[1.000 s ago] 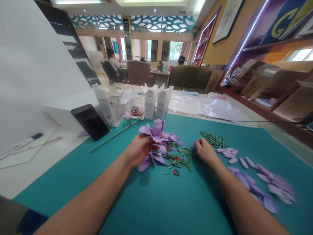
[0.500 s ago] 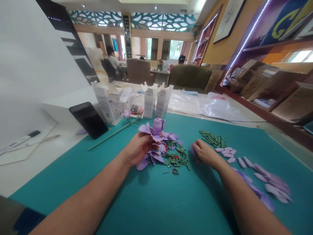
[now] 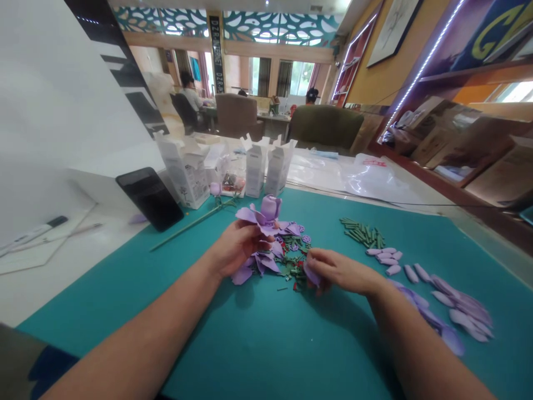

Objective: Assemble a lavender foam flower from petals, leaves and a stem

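My left hand is closed around the underside of a purple toy flower, its bud upright and its petals spread wide. Below that hand lie more purple petals on the mat. To the right, my right hand pinches a single purple petal that hangs tilted from the fingers. Between the hands is a heap of small green pieces with a few red bits; purple wheel-shaped pieces lie at its far edge. My right fingers hide part of this heap.
A green mat covers the table. On the right lie green sticks, rolled purple pieces and stacked petals. Further left are a long-stemmed flower, a black phone and white boxes. People sit in the background.
My right hand has moved left with the petal, over the edge of the green heap, and turned so the petal shows. My left hand has stayed almost still with the flower.
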The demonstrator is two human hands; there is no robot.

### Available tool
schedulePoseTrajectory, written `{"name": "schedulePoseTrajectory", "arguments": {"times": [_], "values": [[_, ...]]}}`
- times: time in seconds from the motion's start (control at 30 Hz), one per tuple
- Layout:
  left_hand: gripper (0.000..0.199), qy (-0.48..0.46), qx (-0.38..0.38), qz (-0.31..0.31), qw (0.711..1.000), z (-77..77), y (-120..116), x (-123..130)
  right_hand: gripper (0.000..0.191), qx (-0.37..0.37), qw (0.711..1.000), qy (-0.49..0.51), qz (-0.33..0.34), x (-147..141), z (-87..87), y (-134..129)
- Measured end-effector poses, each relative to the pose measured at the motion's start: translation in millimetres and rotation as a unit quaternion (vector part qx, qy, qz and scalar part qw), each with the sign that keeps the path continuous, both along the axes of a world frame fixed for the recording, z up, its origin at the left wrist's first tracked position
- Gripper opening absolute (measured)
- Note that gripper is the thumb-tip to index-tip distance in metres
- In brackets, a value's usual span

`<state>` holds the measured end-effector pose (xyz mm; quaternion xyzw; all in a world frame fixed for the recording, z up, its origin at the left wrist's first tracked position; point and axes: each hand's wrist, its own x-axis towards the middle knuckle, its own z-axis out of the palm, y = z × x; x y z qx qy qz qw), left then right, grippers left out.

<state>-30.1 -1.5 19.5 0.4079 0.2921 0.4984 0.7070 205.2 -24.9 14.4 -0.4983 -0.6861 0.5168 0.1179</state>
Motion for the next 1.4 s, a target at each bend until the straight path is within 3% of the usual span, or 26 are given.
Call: {"name": "schedulePoseTrajectory", "arguments": {"times": [0.13,0.3,0.53,0.73,0.87,0.97,1.13,1.4], "values": [[0.011,-0.005,-0.001,0.001,1.0,-0.3,0,0,0.023,0.021,0.996,-0.003,0.089,-12,-2.5,-5],[0.009,-0.003,0.0,-0.002,1.0,0.6,0,0,0.025,0.125,0.991,-0.026,0.039,-18,-5.6,-3],[0.011,-0.001,0.0,-0.003,1.0,0.7,-1,0,0.022,0.116,0.991,0.01,0.07,-37,-10.5,-16],[0.017,0.001,-0.012,-0.014,1.0,0.2,-2,1,0.026,0.135,0.983,0.108,-0.064,-36,-15.1,-7],[0.018,0.0,-0.006,-0.021,1.0,-0.4,-2,0,0.029,0.192,0.95,0.115,-0.219,-19,-15.4,7],[0.02,0.005,-0.003,-0.024,1.0,0.7,-2,0,0.029,0.246,0.922,0.076,-0.288,-5,-20.0,17],[0.019,0.01,-0.001,-0.025,1.0,1.8,-2,0,0.029,0.274,0.919,0.002,-0.284,7,-27.5,24],[0.017,0.008,-0.001,-0.028,1.0,-0.9,-2,-1,0.028,0.265,0.928,-0.056,-0.255,3,-32.5,22]]}}
